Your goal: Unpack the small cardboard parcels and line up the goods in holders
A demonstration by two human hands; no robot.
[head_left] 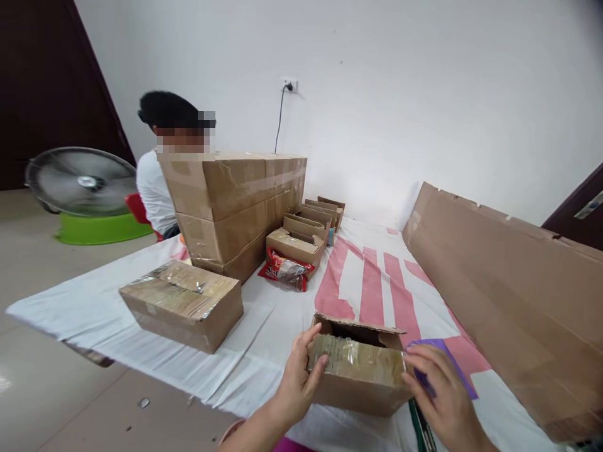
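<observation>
A small cardboard box stands at the table's front edge, its top partly raised and a dark gap showing at the back. Shiny clear tape covers its front flap. My left hand grips the box's left end, thumb on the flap and fingers around the far side. At the right end, my right hand holds the edge with its fingertips. Under and behind that hand lies a flat purple thing. A dark green object, partly hidden, sits beside the box below my right hand.
A taped box is at the left, before a wall of stacked cartons. Open boxes line up beside it, with a red snack packet in front. A large cardboard panel borders the right. A person sits behind the cartons.
</observation>
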